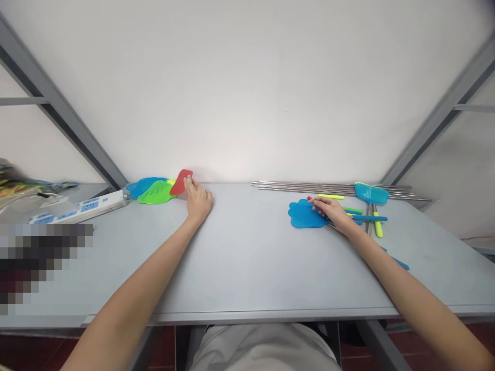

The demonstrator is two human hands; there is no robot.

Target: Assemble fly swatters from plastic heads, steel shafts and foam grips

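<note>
My left hand (pixel 199 201) pinches the edge of a red fly swatter head (pixel 181 182), a leaf-shaped mesh piece tilted up off the table. Just left of it lie a green swatter head (pixel 155 192) and a blue one (pixel 144 184), overlapping. On the right side, my right hand (pixel 331 211) is closed over the end of a blue paw-shaped swatter head (pixel 307 214). A small red tip shows at its fingertips; the rest of that piece is hidden by the hand. Beyond the wrist, a blue handle (pixel 373 218) sticks out.
Thin metal rods (pixel 297 187) lie along the wall. A teal swatter head (pixel 372 194) rests across them, near yellow-green handles (pixel 378 225) and a blue handle (pixel 398 259). A white power strip (pixel 93 205) lies at left. Grey frame posts (pixel 73 108) flank the table.
</note>
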